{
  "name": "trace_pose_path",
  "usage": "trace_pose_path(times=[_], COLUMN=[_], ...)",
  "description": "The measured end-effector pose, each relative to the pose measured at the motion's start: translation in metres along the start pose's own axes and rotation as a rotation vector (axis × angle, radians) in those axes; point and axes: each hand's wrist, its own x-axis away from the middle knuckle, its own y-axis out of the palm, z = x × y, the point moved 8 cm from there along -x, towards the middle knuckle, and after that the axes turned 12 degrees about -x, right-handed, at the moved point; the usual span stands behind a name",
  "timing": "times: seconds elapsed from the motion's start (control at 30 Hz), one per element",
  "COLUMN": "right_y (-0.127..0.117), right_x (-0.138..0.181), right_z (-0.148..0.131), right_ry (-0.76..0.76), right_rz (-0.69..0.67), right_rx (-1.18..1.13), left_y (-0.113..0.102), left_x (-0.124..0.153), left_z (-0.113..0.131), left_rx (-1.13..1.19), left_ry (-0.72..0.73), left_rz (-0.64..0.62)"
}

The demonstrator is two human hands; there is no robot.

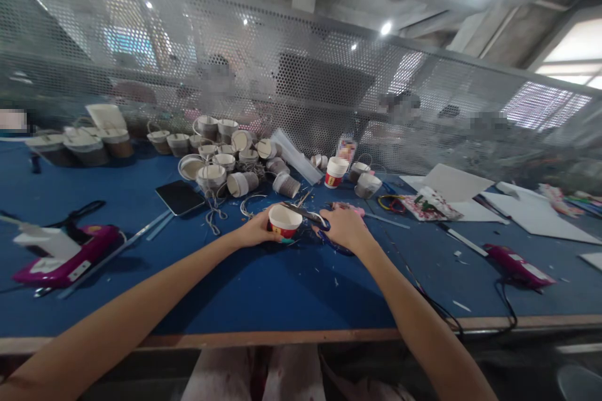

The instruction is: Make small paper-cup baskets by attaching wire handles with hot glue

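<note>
My left hand [258,230] is wrapped round a red and white paper cup [285,230] and holds it upright just above the blue tabletop. In my right hand [347,225] is a pair of scissors [308,215], its fingers closed about the handles. The blades point left and reach to the cup's rim; whether they are cutting into it I cannot make out. Behind my hands stands a second red and white paper cup [336,173]. Several string-wrapped little buckets [211,178] with thin handles are crowded to the left of it, some lying on their sides.
A dark phone [180,198] lies on the blue table [226,301]. Purple power strips [70,260] and a purple glue gun-like tool [520,266] with cords flank my arms. White sheets [458,185] lie at right. A perforated metal screen [324,84] stands along the back.
</note>
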Motion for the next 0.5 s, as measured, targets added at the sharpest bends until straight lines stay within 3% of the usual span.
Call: trace_pose_path(times=[0.13,0.33,0.5], right_y=[0.0012,0.0019,-0.0011], right_x=[-0.0013,-0.0006,0.0008], right_z=[0.0021,0.0017,-0.0003], right_ry=[-0.003,-0.010,-0.035], right_rz=[0.024,0.006,0.032], right_rx=[0.001,0.001,-0.013], left_y=[0.0035,-0.0018,-0.0009], left_x=[0.0021,0.0020,-0.0007], left_z=[0.0031,0.0071,0.0070], left_rx=[-0.026,-0.193,-0.195], left_ry=[0.016,-0.022,0.011], left_rz=[-0.003,0.166,0.108])
